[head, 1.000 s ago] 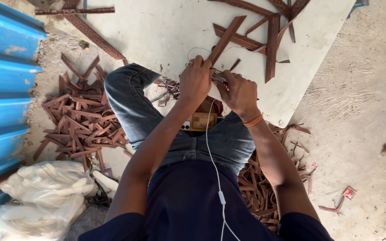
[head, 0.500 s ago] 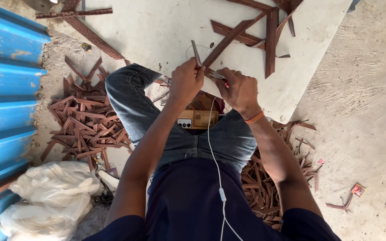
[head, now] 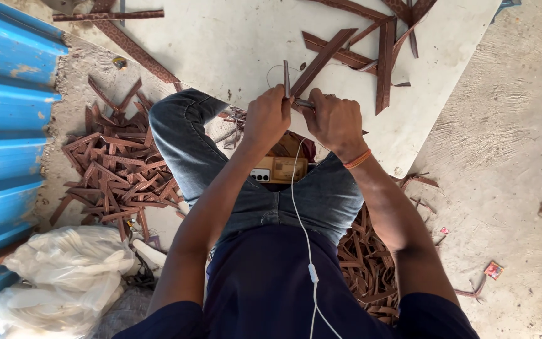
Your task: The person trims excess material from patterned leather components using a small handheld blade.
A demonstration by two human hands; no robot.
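I sit on the ground in blue jeans, looking down at my lap. My left hand pinches a thin brown strip that stands upright above the fingers. My right hand, with an orange band at the wrist, is closed around a small dark tool whose tip points at the strip. Both hands meet above the near edge of a white board. A long brown strip lies on the board just beyond my hands.
More brown strips lie crossed on the board. Heaps of brown offcuts lie at my left and right. A phone rests between my thighs, with a white earphone cable. Blue corrugated sheet stands left; white plastic bags lie bottom left.
My hands have stayed together at the board's edge; the thin strip in my left hand has come more upright. The view has shifted slightly.
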